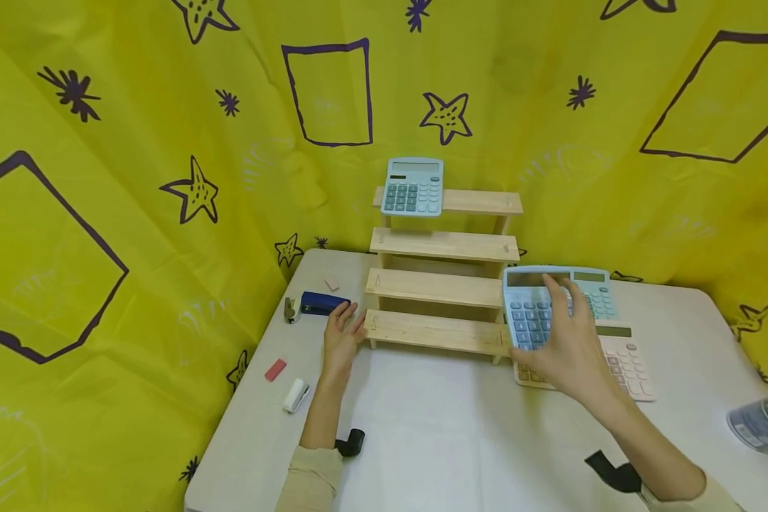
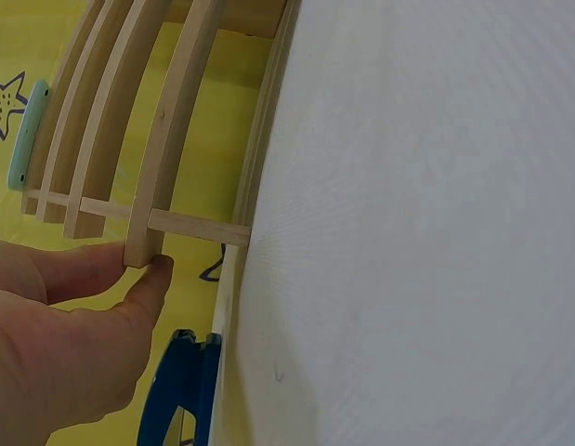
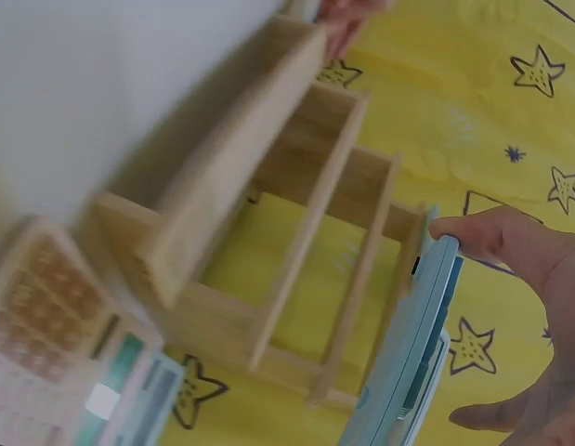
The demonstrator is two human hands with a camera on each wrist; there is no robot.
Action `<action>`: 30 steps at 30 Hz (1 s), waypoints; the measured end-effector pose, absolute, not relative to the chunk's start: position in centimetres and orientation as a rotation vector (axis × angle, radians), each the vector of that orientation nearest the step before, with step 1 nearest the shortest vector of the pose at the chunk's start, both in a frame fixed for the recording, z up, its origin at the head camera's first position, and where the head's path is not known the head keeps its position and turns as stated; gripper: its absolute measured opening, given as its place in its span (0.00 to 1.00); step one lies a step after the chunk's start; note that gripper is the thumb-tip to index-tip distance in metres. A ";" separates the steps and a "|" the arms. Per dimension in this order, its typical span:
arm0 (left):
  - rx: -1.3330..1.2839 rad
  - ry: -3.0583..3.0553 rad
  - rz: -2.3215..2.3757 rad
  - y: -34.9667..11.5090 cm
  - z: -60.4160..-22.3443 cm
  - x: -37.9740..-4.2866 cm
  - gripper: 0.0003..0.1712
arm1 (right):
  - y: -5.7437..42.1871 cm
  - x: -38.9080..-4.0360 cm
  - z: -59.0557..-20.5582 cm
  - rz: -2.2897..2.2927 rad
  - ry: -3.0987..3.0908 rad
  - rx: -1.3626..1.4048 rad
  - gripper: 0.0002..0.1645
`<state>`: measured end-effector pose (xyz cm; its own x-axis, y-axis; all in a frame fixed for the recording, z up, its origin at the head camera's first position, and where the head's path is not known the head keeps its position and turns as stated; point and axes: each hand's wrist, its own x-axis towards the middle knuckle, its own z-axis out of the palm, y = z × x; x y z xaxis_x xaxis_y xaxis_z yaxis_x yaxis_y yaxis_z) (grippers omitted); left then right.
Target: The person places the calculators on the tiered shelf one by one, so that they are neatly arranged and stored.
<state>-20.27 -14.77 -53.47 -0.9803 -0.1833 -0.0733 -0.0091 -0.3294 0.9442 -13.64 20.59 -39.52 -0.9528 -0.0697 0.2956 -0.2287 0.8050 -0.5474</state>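
Observation:
My right hand [image 1: 572, 348] grips a light-blue calculator [image 1: 528, 316] by its edges, keys facing me, at the right end of the wooden stepped rack [image 1: 441, 284]. In the right wrist view the calculator [image 3: 412, 348] shows side-on, with the thumb on its edge. My left hand [image 1: 340, 341] is at the rack's left end; in the left wrist view its fingers pinch the end of the lowest step [image 2: 162, 158]. Another light-blue calculator [image 1: 412, 188] leans upright on the top step. Behind my right hand lie a pink calculator [image 1: 627, 366] and a teal calculator [image 1: 601, 299], both partly hidden.
Left of the rack are a dark blue stapler [image 1: 320, 304], a small staple remover [image 1: 291, 311], a pink eraser [image 1: 275, 370] and a white stapler [image 1: 296, 395]. A tub of pencils [image 1: 758, 427] stands at the far right. A yellow curtain [image 1: 486, 71] hangs behind the table.

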 end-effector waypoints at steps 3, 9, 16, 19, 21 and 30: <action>0.257 -1.745 -2.468 -14.9 -53.5 -20.3 0.43 | 19.8 -16.1 -37.6 0.905 -2.730 0.238 0.79; 0.234 -1.741 -2.459 -15.0 -53.3 -20.3 0.43 | 17.6 -21.8 -33.9 0.965 -2.718 0.256 0.77; 0.221 -1.757 -2.456 -15.1 -53.3 -20.4 0.43 | 14.8 -28.5 -31.8 0.980 -2.746 0.188 0.75; 0.227 -1.753 -2.455 -15.1 -53.4 -20.4 0.43 | 13.9 -30.8 -31.7 0.969 -2.769 0.157 0.74; 0.230 -1.751 -2.453 -15.1 -53.4 -20.4 0.43 | 13.4 -32.1 -31.8 0.950 -2.787 0.135 0.74; 0.259 -1.745 -2.453 -14.9 -53.7 -20.5 0.44 | 12.1 -34.5 -33.0 0.867 -2.844 0.055 0.68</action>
